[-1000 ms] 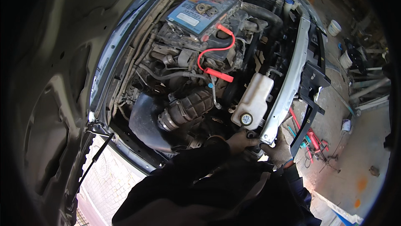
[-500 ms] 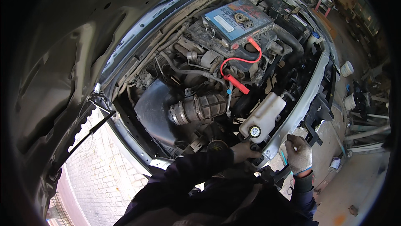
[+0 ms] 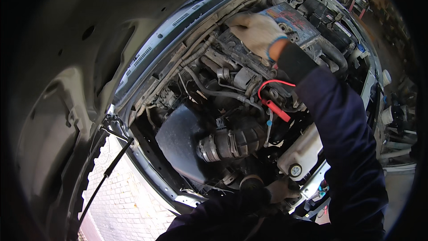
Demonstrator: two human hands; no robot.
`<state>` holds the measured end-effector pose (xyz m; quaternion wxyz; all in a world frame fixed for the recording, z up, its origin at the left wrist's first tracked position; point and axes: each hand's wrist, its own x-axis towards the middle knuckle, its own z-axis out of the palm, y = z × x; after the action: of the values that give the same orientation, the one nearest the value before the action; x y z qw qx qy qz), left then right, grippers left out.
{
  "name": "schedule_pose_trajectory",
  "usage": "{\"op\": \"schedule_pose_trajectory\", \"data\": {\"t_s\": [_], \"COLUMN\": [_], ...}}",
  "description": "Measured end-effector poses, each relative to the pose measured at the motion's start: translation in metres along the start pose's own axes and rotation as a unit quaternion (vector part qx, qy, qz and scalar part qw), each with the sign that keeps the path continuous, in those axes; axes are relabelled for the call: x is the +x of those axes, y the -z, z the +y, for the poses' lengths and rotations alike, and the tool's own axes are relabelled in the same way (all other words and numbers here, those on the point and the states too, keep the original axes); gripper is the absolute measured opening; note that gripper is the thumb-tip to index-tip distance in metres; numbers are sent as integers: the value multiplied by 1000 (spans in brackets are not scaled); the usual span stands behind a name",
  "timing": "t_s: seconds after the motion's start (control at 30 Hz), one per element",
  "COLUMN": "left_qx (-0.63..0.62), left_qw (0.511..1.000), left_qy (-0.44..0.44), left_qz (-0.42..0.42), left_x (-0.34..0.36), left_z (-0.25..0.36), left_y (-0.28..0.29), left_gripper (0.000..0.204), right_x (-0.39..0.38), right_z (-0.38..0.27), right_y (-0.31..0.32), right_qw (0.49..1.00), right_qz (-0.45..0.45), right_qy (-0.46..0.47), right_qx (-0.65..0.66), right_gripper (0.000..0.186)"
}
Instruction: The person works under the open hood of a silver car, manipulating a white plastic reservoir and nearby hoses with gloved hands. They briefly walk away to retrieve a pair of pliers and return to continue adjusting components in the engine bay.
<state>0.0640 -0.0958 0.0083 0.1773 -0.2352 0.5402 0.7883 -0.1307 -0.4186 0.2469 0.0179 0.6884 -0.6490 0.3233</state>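
Note:
My right hand (image 3: 255, 32), in a pale work glove with a blue cuff edge, reaches across the engine bay. It covers the left part of a blue box-shaped device (image 3: 294, 18), and its fingers are smeared by motion. On top of that box lies a small metal part (image 3: 284, 28). My left hand (image 3: 283, 190) is low at the front of the bay, beside a whitish plastic reservoir (image 3: 303, 152) with a black cap. Its fingers look curled at the dark parts by the front crossmember; what they grip cannot be made out.
A red cable with a red clamp (image 3: 277, 110) hangs below the box. A black air-intake housing (image 3: 180, 140) joins a ribbed hose (image 3: 240, 143). The raised hood (image 3: 58, 85) stands at left with a strut (image 3: 107, 174). White buckets (image 3: 387, 115) stand at far right.
My right hand has moved from beside the front crossmember up and left to the blue box. My left hand stays low at the front. The view has shifted slightly.

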Motion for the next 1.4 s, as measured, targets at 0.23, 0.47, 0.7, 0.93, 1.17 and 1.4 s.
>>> {"op": "schedule_pose_trajectory", "data": {"t_s": [0.23,0.47,0.7,0.93,1.17,1.4], "left_qx": [352,534,510,455,451,70], "left_qw": [922,818,830,880,880,987], "left_qy": [-158,-204,-202,-126,-147,-135], "left_qz": [-16,-63,-101,-59,-10,54], "left_x": [40,69,41,4,3,6], "left_z": [-48,-100,-67,-13,-21,-8], "left_y": [-18,-38,-25,-6,6,3], "left_gripper": [66,37,39,47,59,61], "right_x": [181,232,219,44,-201,-438], "right_z": [16,52,63,35,6,-71], "right_y": [-128,-210,-185,-52,75,143], "right_qw": [986,968,998,724,924,810], "right_qz": [-36,2,35,-119,-68,-80], "right_qy": [-92,-102,-45,-159,106,-443], "right_qx": [-134,-230,4,660,362,377], "right_gripper": [28,37,34,30,34,18]}}
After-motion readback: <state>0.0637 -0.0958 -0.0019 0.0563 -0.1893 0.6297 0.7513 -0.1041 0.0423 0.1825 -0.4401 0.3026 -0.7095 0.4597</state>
